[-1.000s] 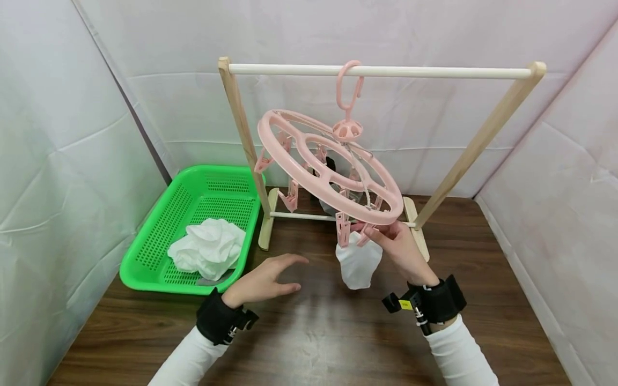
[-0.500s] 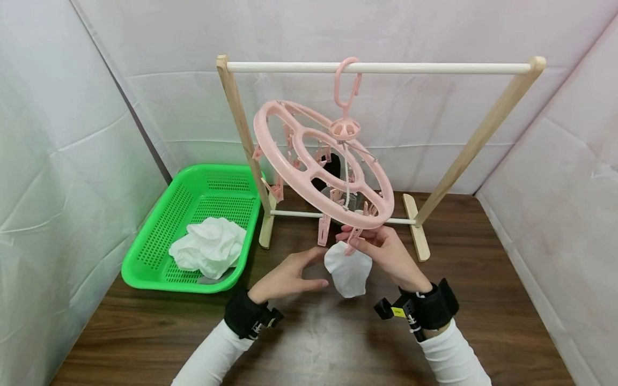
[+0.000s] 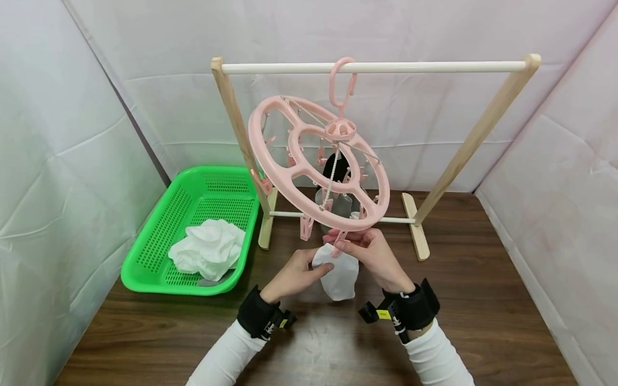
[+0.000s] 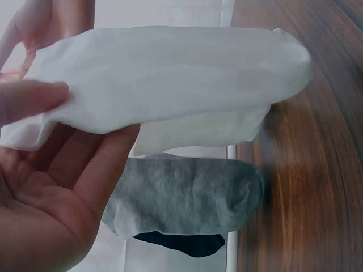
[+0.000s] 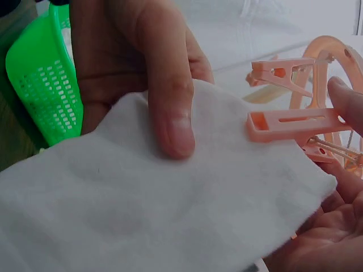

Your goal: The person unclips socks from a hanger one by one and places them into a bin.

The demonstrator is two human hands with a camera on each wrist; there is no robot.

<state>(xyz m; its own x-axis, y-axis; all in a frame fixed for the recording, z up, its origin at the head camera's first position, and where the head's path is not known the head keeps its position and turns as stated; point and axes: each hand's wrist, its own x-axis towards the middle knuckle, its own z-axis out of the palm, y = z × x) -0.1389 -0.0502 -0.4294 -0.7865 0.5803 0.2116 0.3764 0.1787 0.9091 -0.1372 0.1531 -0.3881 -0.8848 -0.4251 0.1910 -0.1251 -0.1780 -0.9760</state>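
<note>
A white sock (image 3: 339, 280) hangs below the low edge of a tilted pink round clip hanger (image 3: 290, 189). My left hand (image 3: 292, 275) pinches the sock near its upper left edge, thumb lying on the front of the fabric. With thumb and fingers my right hand (image 3: 381, 261) holds a pink clothespin (image 5: 292, 123), whose tip overlaps the sock's top edge in the right wrist view. Behind, a grey sock (image 4: 193, 195), a dark sock (image 4: 187, 242) and another white sock (image 4: 204, 133) hang from the hanger.
The hanger's hook (image 3: 341, 86) sits over the white bar (image 3: 425, 67) of a wooden stand (image 3: 475, 142). At left, a green basket (image 3: 145, 236) holds crumpled white cloth (image 3: 208, 247) and a grey piece (image 3: 214, 280). Several other clothespins dangle from the ring.
My left hand has moved right and taken hold of the white sock. My right hand has come left with the clothespin and sock, and the hanger has swung and turned left.
</note>
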